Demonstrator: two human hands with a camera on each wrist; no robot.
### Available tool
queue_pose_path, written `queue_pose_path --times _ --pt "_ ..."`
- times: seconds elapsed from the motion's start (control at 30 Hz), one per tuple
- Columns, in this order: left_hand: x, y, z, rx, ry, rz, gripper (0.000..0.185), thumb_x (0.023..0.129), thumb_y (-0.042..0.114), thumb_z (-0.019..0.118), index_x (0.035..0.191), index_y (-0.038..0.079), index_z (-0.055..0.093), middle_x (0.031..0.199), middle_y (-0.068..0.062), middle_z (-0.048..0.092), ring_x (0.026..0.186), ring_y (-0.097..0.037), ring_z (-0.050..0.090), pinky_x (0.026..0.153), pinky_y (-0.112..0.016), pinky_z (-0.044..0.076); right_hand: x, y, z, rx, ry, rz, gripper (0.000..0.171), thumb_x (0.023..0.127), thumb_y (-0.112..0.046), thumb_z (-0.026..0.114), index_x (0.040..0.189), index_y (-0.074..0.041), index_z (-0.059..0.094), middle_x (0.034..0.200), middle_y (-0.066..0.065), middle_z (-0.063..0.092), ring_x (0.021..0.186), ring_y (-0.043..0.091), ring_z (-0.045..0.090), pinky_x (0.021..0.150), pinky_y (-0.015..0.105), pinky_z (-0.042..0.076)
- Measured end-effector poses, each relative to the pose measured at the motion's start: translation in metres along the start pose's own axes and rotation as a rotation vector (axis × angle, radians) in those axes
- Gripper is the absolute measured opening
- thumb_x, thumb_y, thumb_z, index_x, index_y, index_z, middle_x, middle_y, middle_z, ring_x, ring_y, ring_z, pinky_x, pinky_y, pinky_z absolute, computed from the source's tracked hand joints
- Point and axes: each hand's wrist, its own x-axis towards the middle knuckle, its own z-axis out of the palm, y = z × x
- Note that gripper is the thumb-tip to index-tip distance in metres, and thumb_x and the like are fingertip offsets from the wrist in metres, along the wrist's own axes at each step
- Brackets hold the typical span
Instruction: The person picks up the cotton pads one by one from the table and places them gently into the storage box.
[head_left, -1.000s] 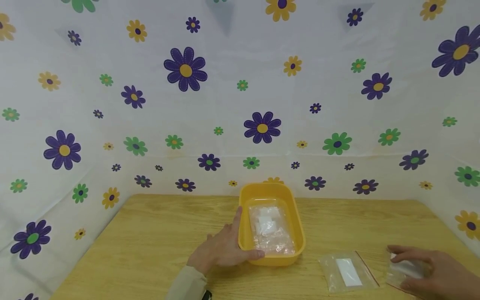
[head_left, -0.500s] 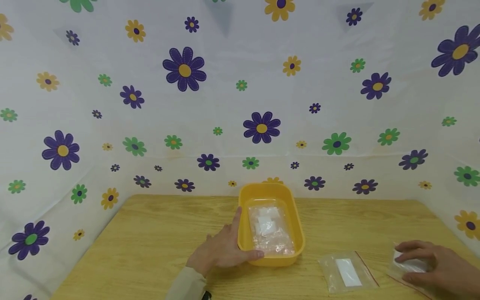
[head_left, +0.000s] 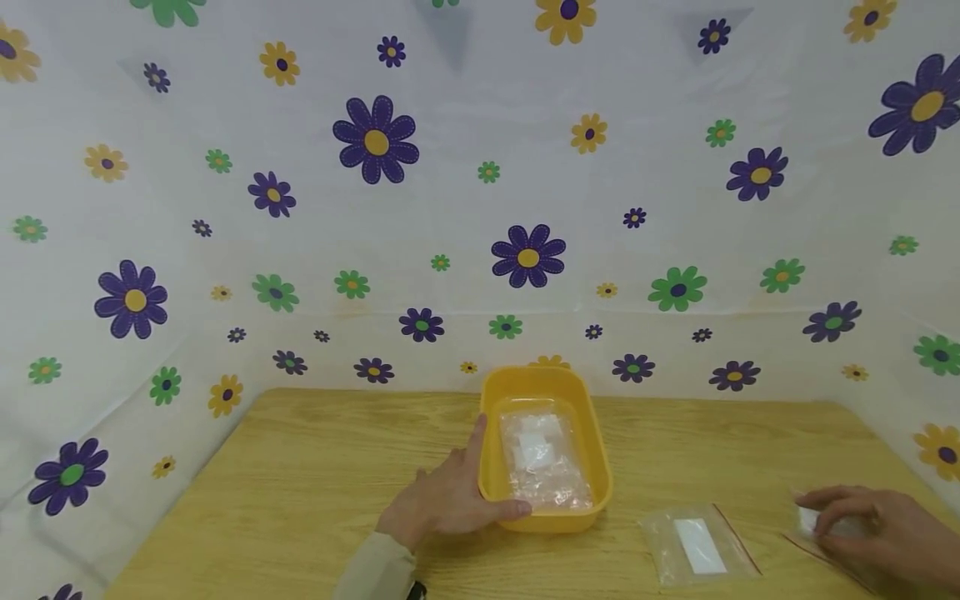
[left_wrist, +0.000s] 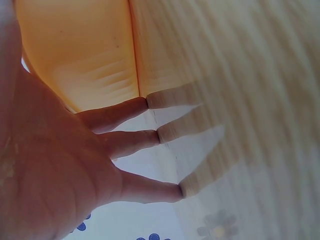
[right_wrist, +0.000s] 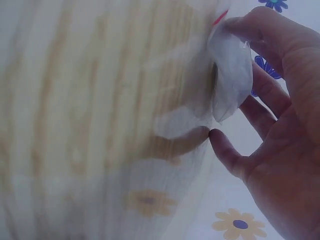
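Observation:
My left hand (head_left: 450,492) steadies a yellow plastic bin (head_left: 553,523), its index finger along the left side and its thumb at the near corner. In the left wrist view, other fingers (left_wrist: 150,187) stretch straight down to the tabletop beside the bin. Inside the bin lie clear plastic bags (head_left: 536,454) with white pieces in them. At the right, my right hand (head_left: 888,533) pinches a clear zip bag (head_left: 808,521) with a white piece inside; the bag (right_wrist: 232,75) looks bunched up in the right wrist view. The hand partly hides it.
Another clear zip bag (head_left: 701,546) with a white rectangle and a red seal line lies flat between the bin and my right hand. A wooden table (head_left: 337,467) carries everything. White flower-print cloth (head_left: 450,208) hangs behind and at both sides.
My right hand has shifted slightly right with the bag, and its fingers have drawn together on it. The left hand and the bin have stayed in place.

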Motion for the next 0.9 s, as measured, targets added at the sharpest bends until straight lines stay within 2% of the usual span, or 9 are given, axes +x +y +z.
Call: queue_pose_path --times 0.13,0.23,0.4,0.53,0.6,0.73,0.9 --pt "0.000 0.000 0.001 0.014 0.001 -0.016 0.133 0.073 0.083 0.068 0.166 0.025 -0.008 0.155 -0.016 0.048 0.139 -0.037 0.052 0.107 -0.084 0.028 0.000 -0.002 0.001 -0.028 -0.002 0.063 0.020 0.081 -0.031 0.086 0.075 -0.039 0.069 0.107 -0.023 0.072 0.098 -0.021 0.050 0.073 0.012 0.044" --pt "0.001 -0.001 0.002 0.015 0.002 -0.013 0.134 0.073 0.083 0.068 0.166 0.024 -0.008 0.155 -0.016 0.049 0.138 -0.036 0.052 0.107 -0.084 0.028 0.002 -0.004 0.001 -0.013 0.038 0.039 0.023 0.081 -0.026 0.086 0.075 -0.038 0.068 0.106 -0.024 0.071 0.097 -0.021 0.049 0.072 0.014 0.045" --pt "0.001 -0.002 0.003 0.001 -0.001 -0.001 0.134 0.073 0.082 0.069 0.165 0.024 -0.009 0.154 -0.015 0.050 0.135 -0.035 0.055 0.107 -0.083 0.030 0.010 -0.018 -0.001 0.020 0.115 -0.012 0.029 0.079 -0.016 0.087 0.076 -0.036 0.065 0.103 -0.031 0.067 0.094 -0.022 0.049 0.067 0.015 0.049" --pt "0.002 -0.002 0.002 0.006 0.002 0.003 0.134 0.073 0.083 0.068 0.165 0.024 -0.009 0.154 -0.015 0.050 0.134 -0.035 0.055 0.106 -0.084 0.030 0.021 -0.036 -0.004 0.065 0.207 -0.111 0.036 0.076 -0.006 0.087 0.077 -0.035 0.065 0.104 -0.033 0.067 0.096 -0.022 0.051 0.065 0.012 0.046" --pt "0.003 -0.002 0.002 0.005 0.002 0.005 0.133 0.073 0.083 0.068 0.165 0.025 -0.009 0.152 -0.014 0.051 0.133 -0.034 0.056 0.105 -0.085 0.030 0.027 -0.044 -0.007 0.084 0.223 -0.143 0.037 0.076 -0.005 0.087 0.077 -0.035 0.066 0.105 -0.033 0.067 0.098 -0.023 0.051 0.066 0.012 0.046" --pt "0.003 -0.002 0.002 0.001 0.000 -0.002 0.134 0.073 0.082 0.069 0.165 0.025 -0.009 0.151 -0.014 0.052 0.133 -0.033 0.056 0.105 -0.085 0.029 0.041 -0.062 -0.010 0.094 0.242 -0.185 0.039 0.077 -0.004 0.086 0.078 -0.038 0.066 0.108 -0.029 0.069 0.101 -0.022 0.052 0.063 0.015 0.045" --pt "0.003 -0.002 0.002 0.003 0.001 -0.004 0.133 0.073 0.082 0.069 0.165 0.026 -0.008 0.152 -0.013 0.051 0.134 -0.033 0.055 0.106 -0.086 0.026 0.055 -0.086 -0.016 0.055 0.284 -0.246 0.042 0.076 -0.005 0.087 0.079 -0.042 0.066 0.110 -0.023 0.072 0.104 -0.019 0.054 0.070 0.010 0.045"
